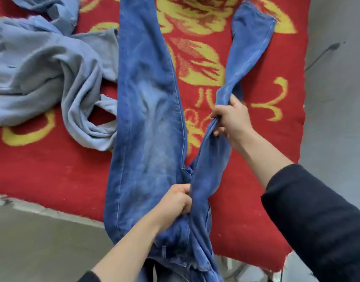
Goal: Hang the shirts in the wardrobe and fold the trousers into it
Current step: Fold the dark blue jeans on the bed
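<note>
A pair of blue jeans (pixel 148 110) lies lengthwise on a red blanket, waistband toward me and hanging over the near edge. One leg lies flat and straight. The other leg is bunched and angles off to the right. My right hand (pixel 232 121) grips that bunched leg about halfway along. Close to the crotch seam, my left hand (pixel 178 202) clutches the denim of the same leg. A crumpled light grey-blue shirt (pixel 42 78) lies to the left of the jeans, one sleeve touching them.
The red blanket with yellow flower patterns (pixel 256 139) covers a bed or low platform. Grey concrete floor (pixel 32 251) lies below at the left, and a grey wall or floor (pixel 338 98) at the right. Another pale blue garment (pixel 59 11) lies at the top left.
</note>
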`<state>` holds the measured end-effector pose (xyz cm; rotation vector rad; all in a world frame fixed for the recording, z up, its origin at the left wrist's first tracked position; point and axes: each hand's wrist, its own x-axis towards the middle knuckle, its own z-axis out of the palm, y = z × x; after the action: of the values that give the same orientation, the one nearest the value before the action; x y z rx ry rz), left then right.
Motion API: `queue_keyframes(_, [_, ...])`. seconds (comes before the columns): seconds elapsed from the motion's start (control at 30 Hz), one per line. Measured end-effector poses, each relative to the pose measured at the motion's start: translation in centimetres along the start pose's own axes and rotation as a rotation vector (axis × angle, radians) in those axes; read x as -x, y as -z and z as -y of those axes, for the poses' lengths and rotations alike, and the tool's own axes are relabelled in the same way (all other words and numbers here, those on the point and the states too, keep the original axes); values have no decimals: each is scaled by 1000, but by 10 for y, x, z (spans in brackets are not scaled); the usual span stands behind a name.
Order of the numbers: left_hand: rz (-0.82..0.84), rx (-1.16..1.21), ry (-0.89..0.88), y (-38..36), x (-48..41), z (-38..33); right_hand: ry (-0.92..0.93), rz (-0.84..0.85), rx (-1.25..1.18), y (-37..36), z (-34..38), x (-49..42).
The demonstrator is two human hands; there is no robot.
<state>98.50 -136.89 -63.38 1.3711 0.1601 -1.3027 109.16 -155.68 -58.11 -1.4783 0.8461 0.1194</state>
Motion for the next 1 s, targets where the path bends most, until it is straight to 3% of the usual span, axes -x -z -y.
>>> queue_keyframes(0.1, [-216, 107, 93, 72, 34, -2, -62, 372, -44, -73, 8, 3])
queue_keyframes(0.17, [-432, 64, 168, 122, 48, 10, -82, 479, 184, -109, -6, -5])
queue_keyframes(0.27, [-585, -99, 184, 169, 51, 33, -9, 378, 528, -135, -33, -18])
queue_keyframes(0.37, [-553, -99, 103, 178, 49, 45, -45, 313, 594, -141, -52, -27])
queue_keyframes(0.43, [-492, -336, 85, 176, 48, 48, -67, 265, 604, -144, -56, -32])
queue_keyframes(0.5, [-447, -524, 117, 179, 45, 45, -94, 183, 524, -149, -51, -39])
queue_keyframes(0.63, [-512, -558, 99, 188, 31, 11, -133, -26, 245, -159, -27, -64])
queue_keyframes(0.77, [-669, -637, -213, 187, 5, -49, -198, -188, 70, -158, -13, -102])
queue_keyframes(0.87, [-763, -917, -537, 190, -31, -94, -241, -337, -82, -153, -5, -129])
queue_keyframes(0.93, [-673, -1107, -552, 197, -58, -119, -230, -425, -183, -148, -1, -148])
queue_keyframes(1.0, [-553, -1215, -433, 205, -83, -138, -196, -480, -255, -145, 5, -165])
